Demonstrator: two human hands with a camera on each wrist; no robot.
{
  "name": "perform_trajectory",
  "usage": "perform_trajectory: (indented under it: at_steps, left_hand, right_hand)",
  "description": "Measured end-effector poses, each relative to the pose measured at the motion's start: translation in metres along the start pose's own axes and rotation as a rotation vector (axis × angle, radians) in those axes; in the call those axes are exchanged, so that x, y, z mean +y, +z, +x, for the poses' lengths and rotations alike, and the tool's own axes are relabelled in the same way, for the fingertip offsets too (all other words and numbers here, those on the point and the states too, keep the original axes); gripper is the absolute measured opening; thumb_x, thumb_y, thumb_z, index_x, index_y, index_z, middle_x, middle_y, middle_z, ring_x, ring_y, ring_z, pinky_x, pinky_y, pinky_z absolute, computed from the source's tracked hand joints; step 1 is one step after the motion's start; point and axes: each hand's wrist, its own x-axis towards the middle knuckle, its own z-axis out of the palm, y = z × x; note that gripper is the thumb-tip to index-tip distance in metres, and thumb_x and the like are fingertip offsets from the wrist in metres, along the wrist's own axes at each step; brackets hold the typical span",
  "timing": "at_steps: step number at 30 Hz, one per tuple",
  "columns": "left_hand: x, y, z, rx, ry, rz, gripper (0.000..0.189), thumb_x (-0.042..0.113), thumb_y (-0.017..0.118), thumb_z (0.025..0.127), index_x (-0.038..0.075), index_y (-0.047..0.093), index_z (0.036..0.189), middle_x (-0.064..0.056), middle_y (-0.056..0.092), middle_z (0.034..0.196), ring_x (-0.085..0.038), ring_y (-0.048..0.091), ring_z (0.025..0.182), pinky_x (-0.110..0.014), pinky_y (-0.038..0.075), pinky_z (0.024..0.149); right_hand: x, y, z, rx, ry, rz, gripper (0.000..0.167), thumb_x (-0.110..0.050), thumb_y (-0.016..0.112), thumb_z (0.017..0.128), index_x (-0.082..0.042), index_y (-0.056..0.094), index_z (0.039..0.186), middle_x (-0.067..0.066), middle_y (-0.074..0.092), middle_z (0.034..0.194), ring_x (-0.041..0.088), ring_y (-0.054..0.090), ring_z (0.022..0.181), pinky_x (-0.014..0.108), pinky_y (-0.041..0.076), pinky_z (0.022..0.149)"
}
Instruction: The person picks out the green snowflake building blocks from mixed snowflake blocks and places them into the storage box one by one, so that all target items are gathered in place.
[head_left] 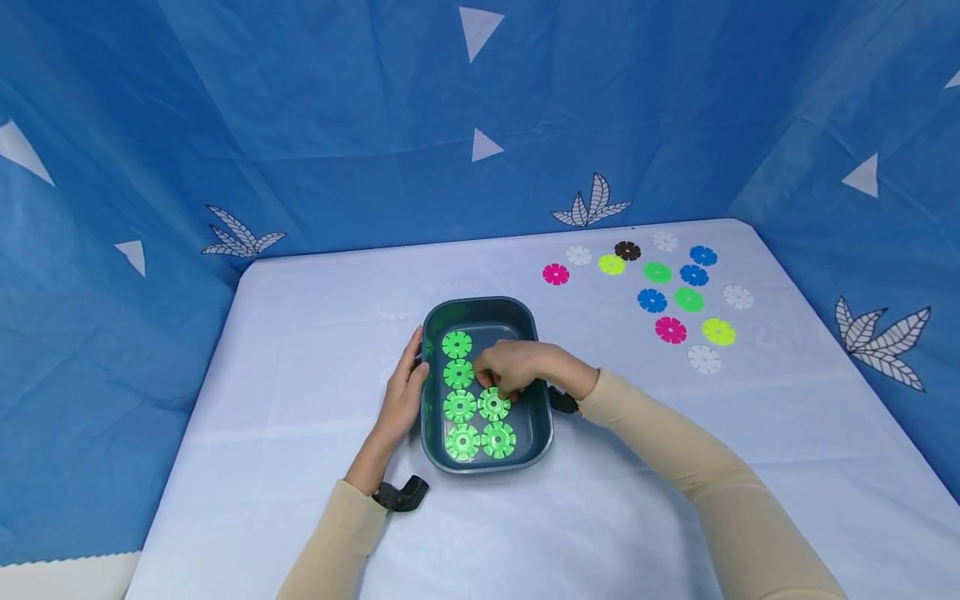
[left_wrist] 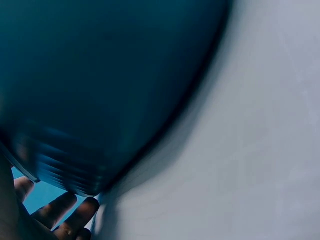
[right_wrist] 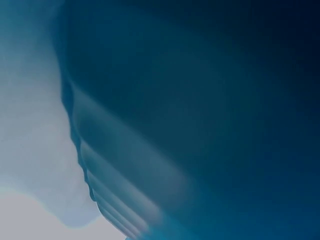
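Observation:
A dark blue-grey plastic bin (head_left: 486,469) stands on the table with several green notched discs (head_left: 460,406) lying flat in it in two columns. Against the bin's left side rests my left hand (head_left: 401,396), thumb at the rim and fingers stretched along the outer wall; its fingers (left_wrist: 75,220) also show beside the ribbed wall in the left wrist view. My right hand (head_left: 513,364) reaches over the right rim into the bin, its fingers bent down close to the upper disc of the right column (head_left: 494,404). I cannot tell whether those fingers hold a disc.
More notched discs lie loose on the white-covered table (head_left: 315,333) at the back right: pink (head_left: 671,330), blue (head_left: 652,301), green (head_left: 689,299), yellow (head_left: 718,332), white (head_left: 704,359) and a dark brown one (head_left: 627,251). Blue cloth (head_left: 360,125) hangs behind and at both sides.

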Motion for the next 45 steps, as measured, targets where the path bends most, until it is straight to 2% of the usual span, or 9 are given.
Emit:
perform_trajectory:
  at_steps: [4,11,14,18,23,28,33,42,45]
  left_hand:
    - [-0.001,0.000,0.002,0.000,-0.001,0.001,0.054,0.006,0.034,0.105,0.005,0.017,0.157,-0.020,0.021,0.161,-0.040,0.028,0.145,-0.055,0.025,0.117]
    - [-0.042,0.004,0.014,0.023,0.024,-0.003,0.055,0.014,0.035,0.106,0.021,0.019,0.158,-0.010,0.022,0.163,-0.035,0.028,0.146,-0.056,0.024,0.118]
    - [-0.043,0.004,0.014,0.023,0.010,0.004,0.055,0.013,0.035,0.106,0.020,0.019,0.158,-0.011,0.022,0.163,-0.035,0.028,0.146,-0.055,0.024,0.118]
    - [-0.045,0.005,0.013,0.016,-0.005,-0.008,0.055,0.010,0.035,0.106,0.016,0.017,0.158,-0.012,0.020,0.163,-0.037,0.027,0.146,-0.056,0.024,0.118]
    - [-0.044,0.005,0.013,0.016,0.008,-0.003,0.055,0.011,0.034,0.106,0.017,0.017,0.158,-0.010,0.019,0.163,-0.036,0.028,0.146,-0.055,0.023,0.118]
    - [-0.043,0.005,0.012,0.023,0.025,0.014,0.055,0.013,0.034,0.106,0.020,0.018,0.158,-0.008,0.021,0.163,-0.035,0.029,0.146,-0.057,0.024,0.117]
    - [-0.043,0.004,0.010,0.024,0.018,0.007,0.055,0.015,0.035,0.106,0.022,0.018,0.158,-0.007,0.022,0.163,-0.035,0.029,0.146,-0.056,0.024,0.117]
    - [-0.041,0.003,0.009,0.022,0.021,0.012,0.055,0.018,0.034,0.106,0.024,0.018,0.158,-0.004,0.020,0.164,-0.034,0.030,0.146,-0.055,0.024,0.118]
    - [-0.042,0.003,0.009,0.021,0.021,0.000,0.054,0.018,0.034,0.107,0.024,0.018,0.158,-0.002,0.019,0.164,-0.034,0.030,0.146,-0.054,0.024,0.118]
  right_hand:
    - [0.000,-0.001,0.000,0.005,0.000,-0.009,0.011,0.005,0.068,0.083,-0.003,0.064,0.090,0.001,0.061,0.068,0.016,0.066,0.060,0.027,0.052,0.060]
    - [0.001,-0.002,-0.001,0.027,-0.002,-0.053,0.013,0.003,0.069,0.083,-0.008,0.065,0.089,0.001,0.060,0.070,0.014,0.062,0.061,0.025,0.047,0.059]
    - [0.002,-0.003,-0.001,0.053,-0.017,-0.070,0.011,-0.001,0.071,0.084,-0.009,0.065,0.090,0.000,0.058,0.071,0.013,0.056,0.062,0.024,0.044,0.059]
    - [0.005,-0.008,-0.006,0.139,-0.101,-0.049,0.012,-0.006,0.072,0.085,-0.007,0.065,0.094,-0.002,0.058,0.076,0.011,0.051,0.068,0.022,0.043,0.062]
    - [0.015,-0.024,-0.025,0.241,-0.196,0.135,0.014,-0.004,0.069,0.088,0.000,0.063,0.100,0.004,0.061,0.083,0.017,0.060,0.071,0.027,0.052,0.067]
    - [0.036,-0.036,-0.052,0.299,-0.193,0.413,0.018,-0.004,0.065,0.091,0.000,0.060,0.107,0.010,0.062,0.090,0.025,0.066,0.075,0.040,0.056,0.067]
    - [0.068,-0.043,-0.082,0.405,-0.092,0.566,0.025,-0.009,0.063,0.094,0.005,0.057,0.114,0.015,0.061,0.093,0.027,0.067,0.079,0.039,0.052,0.065]
    - [0.160,-0.061,-0.149,0.638,0.343,0.533,0.040,-0.020,0.063,0.095,0.001,0.052,0.127,0.009,0.057,0.100,0.021,0.066,0.090,0.041,0.051,0.076]
    - [0.190,-0.065,-0.171,0.698,0.443,0.510,0.048,-0.029,0.062,0.096,0.000,0.050,0.132,0.005,0.055,0.102,0.022,0.065,0.093,0.041,0.050,0.081]
